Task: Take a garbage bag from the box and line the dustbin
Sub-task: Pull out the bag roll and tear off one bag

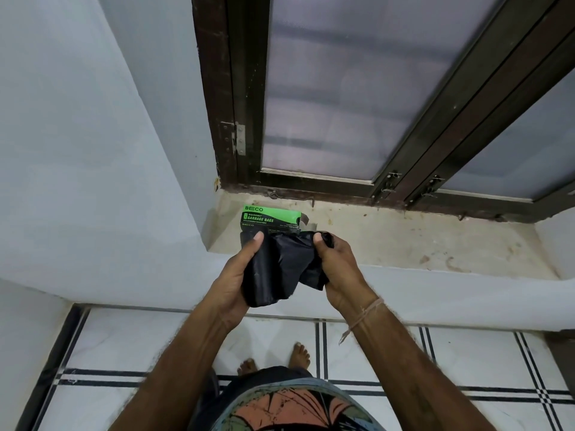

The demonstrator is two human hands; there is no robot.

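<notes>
A green and black garbage bag box (270,217) lies on the stone window sill (389,241), its right end flap open. In front of the sill, a black roll of garbage bags (281,269) is held between both hands. My left hand (239,275) grips the rolled part, thumb on top. My right hand (334,262) pinches the loose, crumpled end of the black plastic pulled off to the right. No dustbin is in view.
A dark wooden window frame (230,119) with frosted panes rises behind the sill. White walls stand at the left and below the sill. The floor (155,346) has white tiles with black lines, and bare feet (273,359) stand on it.
</notes>
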